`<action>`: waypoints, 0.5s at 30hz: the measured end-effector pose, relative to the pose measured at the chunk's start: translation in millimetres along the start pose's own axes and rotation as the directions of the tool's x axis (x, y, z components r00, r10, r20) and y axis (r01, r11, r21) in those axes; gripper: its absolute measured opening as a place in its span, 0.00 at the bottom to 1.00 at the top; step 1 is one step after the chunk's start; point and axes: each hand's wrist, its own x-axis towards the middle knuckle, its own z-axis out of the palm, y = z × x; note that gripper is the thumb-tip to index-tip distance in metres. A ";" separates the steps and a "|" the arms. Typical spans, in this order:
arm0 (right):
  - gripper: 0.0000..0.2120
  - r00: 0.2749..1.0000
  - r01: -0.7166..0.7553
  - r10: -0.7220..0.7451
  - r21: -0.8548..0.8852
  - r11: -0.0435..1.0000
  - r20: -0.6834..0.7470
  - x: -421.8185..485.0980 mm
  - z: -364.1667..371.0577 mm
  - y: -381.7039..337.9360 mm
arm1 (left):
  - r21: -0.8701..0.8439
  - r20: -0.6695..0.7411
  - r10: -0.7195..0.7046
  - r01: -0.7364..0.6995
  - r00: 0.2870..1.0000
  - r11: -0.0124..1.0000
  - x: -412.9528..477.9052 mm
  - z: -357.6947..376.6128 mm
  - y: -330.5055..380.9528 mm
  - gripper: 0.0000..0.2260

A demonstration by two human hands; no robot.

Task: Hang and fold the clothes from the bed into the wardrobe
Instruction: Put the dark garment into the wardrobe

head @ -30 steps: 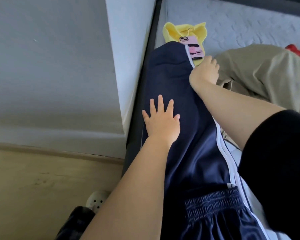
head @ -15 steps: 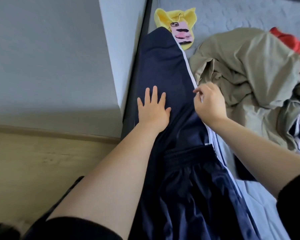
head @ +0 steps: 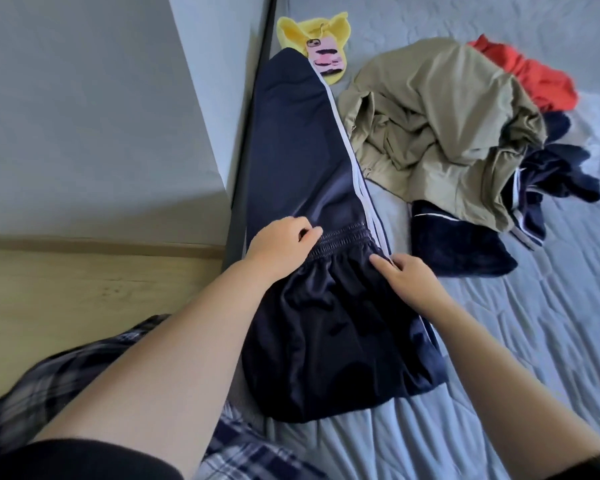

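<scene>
I see the bed with its pale grey-blue quilted sheet [head: 499, 341] filling the right of the head view. My landmark is the pair of long navy track trousers with white side stripes [head: 291, 133], laid out flat along the bed's left edge, legs pointing away from me and the gathered waist end nearest me. To the right of the trousers, well apart from their upper legs, lies a crumpled pile: a khaki cotton garment [head: 440, 126] on top, a red-orange cloth [head: 534, 77] at its far side, and dark navy clothes with white trim [head: 465, 244] spilling out below. Beyond the trousers' leg ends sits a small yellow fabric item [head: 309, 32], with a pink-cased phone [head: 326, 60] resting on it and touching the hem.

My left hand [head: 279, 242] is on the trousers at an elastic ribbed band, fingers curled and pinching the fabric. My right hand [head: 407, 278] rests just at the striped right edge, fingers bent against the cloth; I cannot tell whether it grips. The hands are apart, the band between them.
</scene>
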 end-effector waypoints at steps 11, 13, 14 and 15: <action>0.14 1.000 -0.013 0.016 -0.119 0.993 0.018 -29.4 -3.0 14.2 | -0.394 0.254 -0.321 0.401 0.912 0.827 -53.2 41.8 13.4 0.20; 0.16 0.998 -0.017 0.004 -0.227 0.974 -0.058 -43.2 -0.8 19.4 | -0.267 0.082 -0.294 0.305 0.952 0.914 -61.4 44.9 18.6 0.22; 0.17 0.983 0.067 -0.110 -0.269 0.961 -0.148 -51.1 0.4 20.6 | -0.195 0.018 -0.273 0.272 0.962 0.942 -65.3 43.8 20.6 0.22; 0.17 0.925 0.219 -0.299 -0.316 0.923 -0.233 -59.7 1.1 19.8 | -0.121 -0.035 -0.249 0.244 0.968 0.962 -68.6 41.4 21.7 0.22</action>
